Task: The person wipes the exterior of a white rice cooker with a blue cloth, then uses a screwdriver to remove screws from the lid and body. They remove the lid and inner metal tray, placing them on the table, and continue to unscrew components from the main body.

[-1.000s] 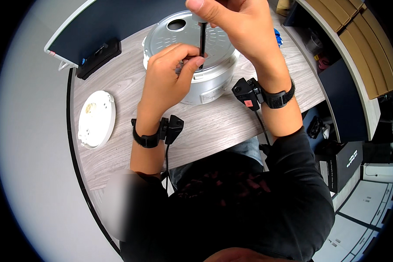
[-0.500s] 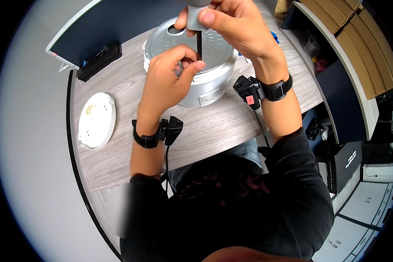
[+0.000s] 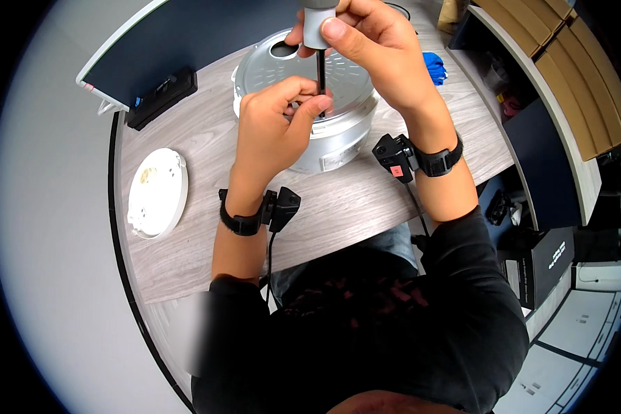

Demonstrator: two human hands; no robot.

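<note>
Grey-handled screwdriver with a black shaft (image 3: 321, 62) stands near-upright at the front edge of a round silver metal appliance (image 3: 346, 83)

The top of the handle is cut off by the upper edge of the view. The shaft's lower end sits at the near edge of the appliance's slotted top plate, but the left thumb partly covers it, and what the tip meets is hard to make out. The right hand (image 3: 386, 58) grasps the light-grey lower handle between thumb and fingers; its rear fingers are partly hidden. The left hand (image 3: 276, 124) pinches the lower shaft between thumb and forefinger; how firmly, I cannot tell.

Compared with one second ago, more of the handle is in view and the right hand's fingers sit lower around it, while the left hand keeps its pinch. More of the crumpled blue bundle (image 3: 435, 67) shows beyond the right wrist.

The left hand blocks the appliance's near-left rim, and the right hand its far-right side. A shallow round white plastic cover (image 3: 160, 196) lies apart to the left on the grey wood-grain table (image 3: 214, 124). A long black case (image 3: 164, 99) rests against the dark blue partition (image 3: 186, 38); brown cardboard boxes (image 3: 576, 90) stand at the far right.
</note>
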